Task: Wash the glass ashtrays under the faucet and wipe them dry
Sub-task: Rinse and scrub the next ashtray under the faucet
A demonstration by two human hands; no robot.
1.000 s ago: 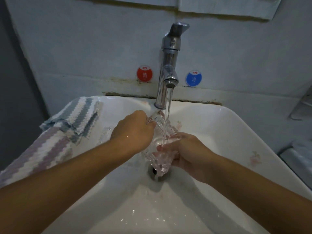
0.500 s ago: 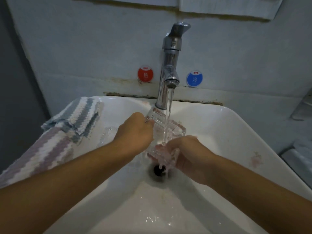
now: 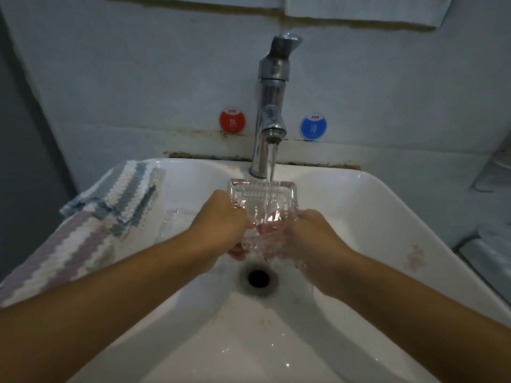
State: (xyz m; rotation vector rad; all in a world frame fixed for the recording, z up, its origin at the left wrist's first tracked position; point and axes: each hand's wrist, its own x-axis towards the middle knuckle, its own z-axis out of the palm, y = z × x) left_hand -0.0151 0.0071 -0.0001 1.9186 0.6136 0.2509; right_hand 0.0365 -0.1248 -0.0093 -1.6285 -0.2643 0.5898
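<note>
Both hands hold one square glass ashtray (image 3: 262,205) over the white sink (image 3: 387,217): the left hand (image 3: 221,225) has its grip curled round the ashtray's left edge and the right hand (image 3: 312,233) grips its right edge, the ashtray tilted up between them. Straight above the grip, the chrome faucet (image 3: 269,106) pours a water stream (image 3: 272,161) onto the ashtray, and the drain (image 3: 258,277) lies just below. Left of the grip, a second glass ashtray (image 3: 171,219) rests on the sink rim, beside striped cloths (image 3: 110,205) draped there.
</note>
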